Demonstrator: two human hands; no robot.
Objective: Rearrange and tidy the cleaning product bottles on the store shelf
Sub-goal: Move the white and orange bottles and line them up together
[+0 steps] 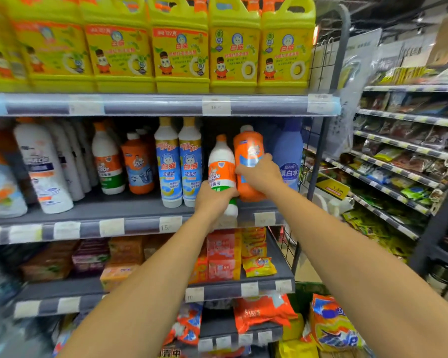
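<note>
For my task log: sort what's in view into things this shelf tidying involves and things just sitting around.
In the job:
left hand gripping the white bottle
right hand gripping the orange bottle
blue-labelled bottle pair beside them
middle shelf

Just around:
yellow jugs above
red soap packs below
snack racks to the right

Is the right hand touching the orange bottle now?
Touching. The head view shows the right hand with fingers curled round the orange bottle, gripping its middle.
</note>
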